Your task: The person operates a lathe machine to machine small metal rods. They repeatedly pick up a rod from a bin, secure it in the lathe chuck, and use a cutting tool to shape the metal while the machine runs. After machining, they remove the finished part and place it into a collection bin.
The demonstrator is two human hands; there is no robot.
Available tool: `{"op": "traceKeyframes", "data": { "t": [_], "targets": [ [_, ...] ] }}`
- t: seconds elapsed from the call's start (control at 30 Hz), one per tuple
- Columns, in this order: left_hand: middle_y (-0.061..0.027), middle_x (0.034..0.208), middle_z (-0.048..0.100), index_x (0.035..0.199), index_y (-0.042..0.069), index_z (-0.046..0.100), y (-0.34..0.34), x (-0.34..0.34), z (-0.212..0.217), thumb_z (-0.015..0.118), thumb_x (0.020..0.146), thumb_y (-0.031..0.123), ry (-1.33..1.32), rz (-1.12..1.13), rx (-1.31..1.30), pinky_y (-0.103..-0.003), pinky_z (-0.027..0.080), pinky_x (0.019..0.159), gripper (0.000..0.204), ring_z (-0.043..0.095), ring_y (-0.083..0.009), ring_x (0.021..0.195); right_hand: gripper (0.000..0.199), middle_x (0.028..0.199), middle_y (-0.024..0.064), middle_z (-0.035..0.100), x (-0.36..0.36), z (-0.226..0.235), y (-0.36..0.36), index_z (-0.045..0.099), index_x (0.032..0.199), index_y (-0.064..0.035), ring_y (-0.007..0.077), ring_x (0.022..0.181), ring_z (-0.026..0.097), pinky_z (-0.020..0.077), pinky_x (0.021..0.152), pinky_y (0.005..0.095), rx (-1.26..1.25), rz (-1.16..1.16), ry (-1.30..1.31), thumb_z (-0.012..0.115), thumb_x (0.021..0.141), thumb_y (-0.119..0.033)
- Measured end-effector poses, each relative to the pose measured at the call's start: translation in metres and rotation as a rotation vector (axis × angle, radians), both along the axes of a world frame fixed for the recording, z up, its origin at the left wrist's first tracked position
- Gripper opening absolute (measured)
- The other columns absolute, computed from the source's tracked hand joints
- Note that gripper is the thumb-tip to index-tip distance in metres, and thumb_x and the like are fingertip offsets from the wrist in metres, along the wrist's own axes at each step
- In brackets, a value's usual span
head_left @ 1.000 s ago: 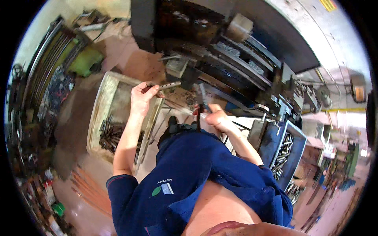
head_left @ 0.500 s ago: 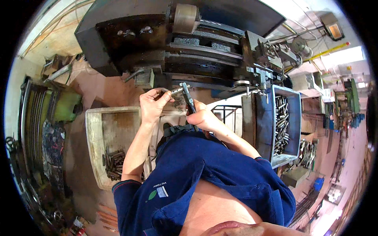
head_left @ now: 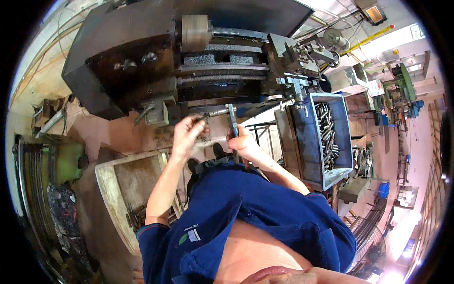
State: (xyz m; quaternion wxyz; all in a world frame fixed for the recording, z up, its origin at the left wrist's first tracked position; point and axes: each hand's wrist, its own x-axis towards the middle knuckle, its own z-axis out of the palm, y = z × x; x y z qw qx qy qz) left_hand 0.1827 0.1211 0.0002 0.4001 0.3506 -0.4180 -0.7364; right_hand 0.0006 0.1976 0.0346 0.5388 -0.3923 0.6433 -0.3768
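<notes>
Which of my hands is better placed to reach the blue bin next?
Probably your right hand: it is nearer the blue bin, which stands on your right. It holds a tool, though, so it might need freeing first. Your left hand is farther away, across your body.

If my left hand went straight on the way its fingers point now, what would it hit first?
Your left hand would likely meet the slim cylindrical metal part first; depth is unclear, so they may be touching.

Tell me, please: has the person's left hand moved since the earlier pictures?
Yes, the left hand moved rightward: first left of the fixed square block, now right of it.
</notes>
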Motion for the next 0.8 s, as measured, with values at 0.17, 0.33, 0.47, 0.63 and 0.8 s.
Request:
{"op": "traceKeyframes", "data": {
  "t": [0.17,0.33,0.47,0.63,0.8],
  "targets": [
    [-0.0086,0.097,0.058,0.108,-0.005,0.049,0.030,-0.045,-0.004,0.065,0.080,0.018,0.021,-0.383,0.006,-0.027,0.045,0.078,0.039,0.056,-0.0142,0.089,0.020,0.071,-0.0005,0.047,-0.027,-0.006,-0.043,0.049,0.081,-0.0049,0.0095,0.066,0.043,0.0359,0.058,0.0230,-0.123,-0.209,-0.048,0.052,0.061,0.000],
    [-0.0087,0.108,0.054,0.116,-0.003,0.045,0.004,-0.118,-0.004,0.069,0.072,0.009,-0.236,-0.421,-0.239,-0.033,0.042,0.089,0.052,0.051,-0.0183,0.103,0.021,0.069,-0.0004,0.044,-0.069,-0.018,-0.093,0.046,0.081,-0.0047,0.0087,0.062,0.039,0.0346,0.052,0.0243,-0.196,-0.279,-0.210,0.054,0.062,-0.003],
    [-0.0082,0.105,0.054,0.117,-0.003,0.043,-0.035,-0.163,-0.010,0.070,0.068,0.004,0.035,-0.389,0.027,-0.035,0.045,0.089,0.057,0.052,-0.0201,0.101,0.019,0.067,-0.0006,0.043,-0.101,-0.025,-0.129,0.046,0.079,-0.0037,0.0089,0.060,0.038,0.0344,0.051,0.0249,-0.243,-0.274,-0.226,0.053,0.062,-0.004],
    [-0.0073,0.103,0.056,0.118,-0.003,0.042,-0.078,-0.199,-0.011,0.073,0.062,0.004,0.097,-0.372,0.089,-0.032,0.048,0.085,0.064,0.056,-0.0174,0.093,0.037,0.074,-0.0004,0.048,-0.136,-0.004,-0.160,0.050,0.100,-0.0034,0.0088,0.062,0.043,0.0348,0.055,0.0208,-0.227,-0.230,-0.345,0.053,0.064,-0.001],
    [-0.0090,0.106,0.054,0.118,-0.006,0.041,-0.105,-0.221,0.000,0.081,0.054,0.020,0.086,-0.358,0.112,-0.030,0.043,0.087,0.080,0.053,-0.0177,0.098,0.035,0.073,0.0003,0.048,-0.157,-0.012,-0.194,0.050,0.098,-0.0021,0.0091,0.062,0.044,0.0365,0.054,0.0225,-0.222,-0.228,-0.199,0.054,0.064,0.000]
  ]
}}
